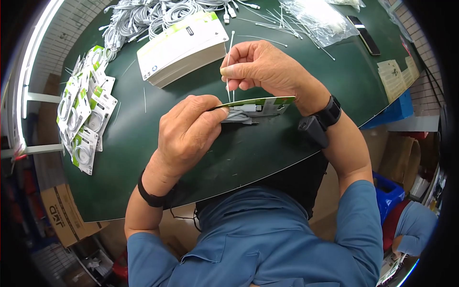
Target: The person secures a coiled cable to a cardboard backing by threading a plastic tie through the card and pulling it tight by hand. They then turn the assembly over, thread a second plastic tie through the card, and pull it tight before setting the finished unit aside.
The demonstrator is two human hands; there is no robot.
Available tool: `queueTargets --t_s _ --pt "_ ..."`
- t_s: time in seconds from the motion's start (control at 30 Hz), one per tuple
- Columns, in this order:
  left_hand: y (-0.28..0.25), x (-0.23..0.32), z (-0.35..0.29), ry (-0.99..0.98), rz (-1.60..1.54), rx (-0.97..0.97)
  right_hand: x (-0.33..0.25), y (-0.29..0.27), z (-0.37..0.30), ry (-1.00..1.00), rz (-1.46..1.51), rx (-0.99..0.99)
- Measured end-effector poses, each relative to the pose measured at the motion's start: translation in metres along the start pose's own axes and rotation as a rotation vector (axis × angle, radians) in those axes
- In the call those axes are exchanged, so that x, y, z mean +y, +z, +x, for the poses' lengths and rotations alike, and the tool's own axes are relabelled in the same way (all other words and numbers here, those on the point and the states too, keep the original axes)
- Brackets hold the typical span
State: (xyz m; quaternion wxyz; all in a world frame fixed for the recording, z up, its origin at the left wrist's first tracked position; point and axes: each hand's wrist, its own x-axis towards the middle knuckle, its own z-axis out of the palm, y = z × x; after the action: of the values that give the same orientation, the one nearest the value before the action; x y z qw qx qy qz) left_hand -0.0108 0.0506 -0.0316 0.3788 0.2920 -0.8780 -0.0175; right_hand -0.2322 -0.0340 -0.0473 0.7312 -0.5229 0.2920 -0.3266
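Note:
My left hand [189, 126] pinches a backing card [275, 101] with a green edge, tilted steeply so that I see it nearly edge-on. A coiled grey charging cable [241, 114] lies against the near side of that card, its plug pointing right. Behind the card, my right hand [265, 67] holds a thin white cable tie [230, 57] between thumb and fingers. The tie stands upright, and its lower part reaches the card's top edge; where it goes beyond there is hidden. A stack of white cards [184, 48] stands just past my hands.
Finished-looking carded cables [86, 112] lie piled at the left. A heap of loose grey cables [143, 21] is at the back. Loose cable ties [287, 26], a clear bag [322, 21], a phone [364, 36] and printed paper [398, 76] are at the right. Another person [416, 225] sits lower right.

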Motion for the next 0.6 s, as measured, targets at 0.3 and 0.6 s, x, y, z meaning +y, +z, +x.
queueTargets --t_s 0.3,0.6 --pt "0.0003 -0.0003 -0.0011 0.005 -0.003 0.005 0.0031 0.005 0.0004 0.048 -0.019 0.017" --pt "0.0004 -0.0002 -0.002 0.008 -0.003 0.007 0.0023 0.0078 -0.0014 0.073 -0.039 -0.008"
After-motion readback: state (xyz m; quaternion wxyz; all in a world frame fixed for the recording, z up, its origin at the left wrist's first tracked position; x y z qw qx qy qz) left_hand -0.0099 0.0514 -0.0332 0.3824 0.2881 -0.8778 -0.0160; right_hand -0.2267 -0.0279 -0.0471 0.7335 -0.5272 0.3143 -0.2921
